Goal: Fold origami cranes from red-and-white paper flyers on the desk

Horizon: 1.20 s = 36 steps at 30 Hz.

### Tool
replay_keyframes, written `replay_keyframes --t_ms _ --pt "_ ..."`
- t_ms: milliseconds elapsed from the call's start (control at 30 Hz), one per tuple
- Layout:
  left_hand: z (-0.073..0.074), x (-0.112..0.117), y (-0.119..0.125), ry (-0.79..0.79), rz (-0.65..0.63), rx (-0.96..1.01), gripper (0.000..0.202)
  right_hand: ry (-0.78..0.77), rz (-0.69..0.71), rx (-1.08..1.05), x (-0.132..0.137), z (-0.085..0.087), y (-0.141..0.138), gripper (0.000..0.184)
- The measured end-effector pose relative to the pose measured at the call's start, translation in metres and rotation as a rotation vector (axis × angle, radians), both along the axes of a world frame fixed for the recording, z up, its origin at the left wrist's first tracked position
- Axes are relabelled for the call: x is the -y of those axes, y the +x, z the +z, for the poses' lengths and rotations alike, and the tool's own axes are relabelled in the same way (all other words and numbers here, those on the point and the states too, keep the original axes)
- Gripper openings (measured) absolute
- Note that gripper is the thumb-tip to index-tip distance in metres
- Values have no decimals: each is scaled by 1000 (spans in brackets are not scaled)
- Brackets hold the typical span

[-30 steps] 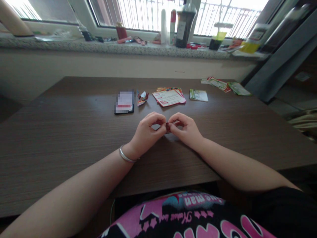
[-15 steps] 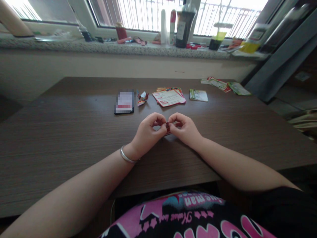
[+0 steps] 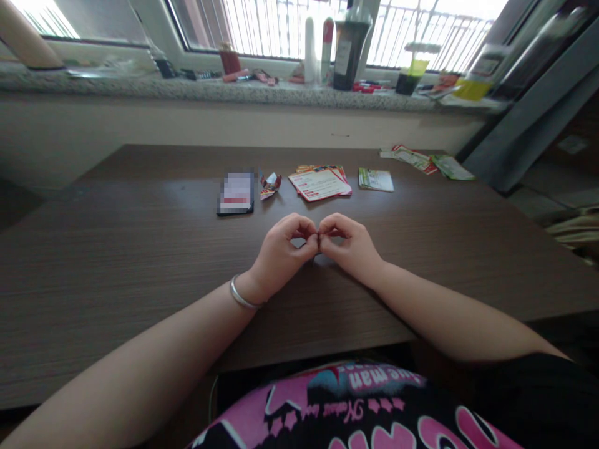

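My left hand [image 3: 289, 244] and my right hand [image 3: 349, 246] meet above the middle of the table, thumb and forefinger of each closed in a pinch. Between the touching fingertips is a small reddish printed paper piece [image 3: 319, 243], nearly all hidden by the fingers. Beyond the hands lies a crumpled or folded bit of red and white printed paper [image 3: 270, 185]. To its right is a loose stack of printed cards [image 3: 321, 184] with red edges. A silver bangle [image 3: 242, 294] circles my left wrist.
On the brown table [image 3: 140, 249] a dark-edged device or card with a blurred face [image 3: 236, 193] lies left. A green and white packet or card stack [image 3: 376, 179] is right of the printed cards. Torn wrappers [image 3: 414, 159] lie far right. Bottles and a lidded dark cup [image 3: 349, 53] line the windowsill.
My fingertips have drawn closer together, and less of the reddish paper piece shows between them. The things on the table have stayed put.
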State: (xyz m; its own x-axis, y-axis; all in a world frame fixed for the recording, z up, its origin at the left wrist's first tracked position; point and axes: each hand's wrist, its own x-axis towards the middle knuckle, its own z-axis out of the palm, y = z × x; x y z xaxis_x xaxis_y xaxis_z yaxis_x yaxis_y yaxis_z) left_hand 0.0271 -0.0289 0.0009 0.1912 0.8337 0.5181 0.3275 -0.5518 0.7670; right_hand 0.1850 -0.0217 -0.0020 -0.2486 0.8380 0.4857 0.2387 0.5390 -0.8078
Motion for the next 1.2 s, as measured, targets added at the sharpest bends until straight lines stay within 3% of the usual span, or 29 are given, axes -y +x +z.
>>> replay_keyframes --t_ms 100,200,367,633,867,1067,1200 --pt "-1 -3 0 -88 -49 54 5 -215 47 -106 -6 -6 0 4" --pt "-3 -6 0 -166 -105 91 10 -337 98 -133 -12 -13 2 9" --pt "-10 -13 -4 -309 -164 95 15 -362 126 -118 -20 -20 6 15" --pt "-23 -23 -12 -393 -253 88 29 -414 156 -34 -30 -28 9 20" --pt "-25 -25 -9 -501 -269 263 40 -521 177 -240 -32 -31 5 30" --pt "-22 -22 -7 -595 -266 319 61 -482 127 -290 -30 -27 3 31" --pt "-20 -20 -5 -601 -243 396 55 -463 141 -250 -28 -25 5 34"
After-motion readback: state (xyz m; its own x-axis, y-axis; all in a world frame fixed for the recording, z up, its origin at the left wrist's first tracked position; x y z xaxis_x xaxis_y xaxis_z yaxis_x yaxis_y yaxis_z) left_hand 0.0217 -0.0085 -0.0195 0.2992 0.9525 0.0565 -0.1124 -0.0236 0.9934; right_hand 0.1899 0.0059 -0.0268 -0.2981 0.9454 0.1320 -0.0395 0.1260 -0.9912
